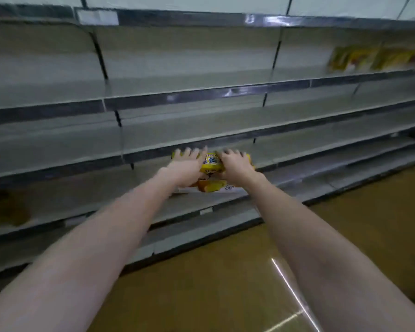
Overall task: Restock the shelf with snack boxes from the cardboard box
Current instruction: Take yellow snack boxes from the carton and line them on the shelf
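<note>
- Reaching forward with 2 bare arms, we see the left hand (pixel 186 167) and right hand (pixel 235 166) on a yellow snack box (pixel 211 164).
- The fingers of both hands curl over the box's top edge, gripping it.
- The box sits on a grey shelf (pixel 197 202), low in the rack.
- Yellow packets (pixel 374 57) stand blurred on a higher shelf, far right.

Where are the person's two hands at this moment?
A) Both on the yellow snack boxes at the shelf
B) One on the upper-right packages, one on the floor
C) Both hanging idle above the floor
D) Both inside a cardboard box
A: the left hand and the right hand both reach out and rest on the yellow snack boxes at a lower shelf.
</note>
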The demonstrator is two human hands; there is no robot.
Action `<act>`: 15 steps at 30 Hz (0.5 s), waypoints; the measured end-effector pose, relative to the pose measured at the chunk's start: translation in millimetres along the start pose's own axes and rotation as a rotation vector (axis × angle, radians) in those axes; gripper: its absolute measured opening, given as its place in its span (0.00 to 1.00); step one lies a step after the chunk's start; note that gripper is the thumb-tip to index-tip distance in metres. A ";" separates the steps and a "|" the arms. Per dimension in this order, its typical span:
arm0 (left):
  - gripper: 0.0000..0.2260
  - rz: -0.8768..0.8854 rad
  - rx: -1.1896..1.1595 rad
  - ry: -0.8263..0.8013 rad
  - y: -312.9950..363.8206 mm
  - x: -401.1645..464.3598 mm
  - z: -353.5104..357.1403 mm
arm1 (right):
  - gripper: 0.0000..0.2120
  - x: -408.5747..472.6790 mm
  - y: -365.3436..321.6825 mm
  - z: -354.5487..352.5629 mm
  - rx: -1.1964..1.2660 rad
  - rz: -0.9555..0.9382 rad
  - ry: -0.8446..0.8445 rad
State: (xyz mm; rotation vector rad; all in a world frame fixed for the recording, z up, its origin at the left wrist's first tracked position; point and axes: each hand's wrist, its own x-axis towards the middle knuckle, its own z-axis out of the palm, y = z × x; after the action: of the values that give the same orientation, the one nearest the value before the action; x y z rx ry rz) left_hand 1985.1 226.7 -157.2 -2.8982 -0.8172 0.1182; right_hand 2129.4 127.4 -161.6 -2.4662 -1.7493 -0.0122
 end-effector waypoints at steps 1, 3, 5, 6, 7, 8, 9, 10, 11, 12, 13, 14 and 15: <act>0.37 0.030 0.015 0.021 10.2 16.1 -9.7 | 0.38 1.9 19.0 -4.4 -0.039 0.014 0.021; 0.36 0.116 0.070 0.101 28.2 48.6 -28.6 | 0.40 7.3 56.9 -12.1 -0.089 0.051 0.043; 0.34 0.210 0.084 0.169 45.5 84.5 -44.9 | 0.41 15.6 95.2 -20.8 -0.107 0.087 0.071; 0.33 0.245 0.065 0.180 54.4 103.9 -51.5 | 0.41 20.1 114.2 -26.6 -0.117 0.105 0.080; 0.33 0.276 0.052 0.186 64.0 123.8 -58.0 | 0.40 24.6 133.9 -32.3 -0.128 0.123 0.082; 0.33 0.306 0.048 0.194 73.8 144.7 -63.3 | 0.39 29.8 154.1 -37.7 -0.141 0.139 0.082; 0.32 0.334 0.039 0.207 83.8 165.5 -69.1 | 0.37 35.4 173.8 -43.7 -0.157 0.155 0.085; 0.32 0.359 0.026 0.226 93.5 186.7 -74.5 | 0.37 41.3 193.4 -49.1 -0.180 0.170 0.098; 0.31 0.380 0.016 0.242 102.8 207.6 -81.0 | 0.36 47.8 212.7 -55.6 -0.207 0.191 0.108; 0.31 0.392 0.010 0.256 110.3 225.3 -86.8 | 0.35 53.5 228.5 -61.7 -0.225 0.209 0.121; 0.31 0.402 0.005 0.270 117.6 245.7 -94.1 | 0.34 61.5 245.3 -69.4 -0.241 0.227 0.127; 0.31 0.411 -0.004 0.283 124.1 266.7 -102.0 | 0.34 70.7 260.6 -78.7 -0.246 0.245 0.129; 0.30 0.417 -0.020 0.294 129.5 286.4 -110.6 | 0.35 80.6 273.9 -88.8 -0.243 0.266 0.126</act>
State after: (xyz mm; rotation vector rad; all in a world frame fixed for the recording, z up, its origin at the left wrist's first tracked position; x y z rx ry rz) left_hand 2307.4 256.3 -78.1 -2.9566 -0.1643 -0.2727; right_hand 2419.4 105.0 -92.4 -2.7797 -1.4330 -0.3686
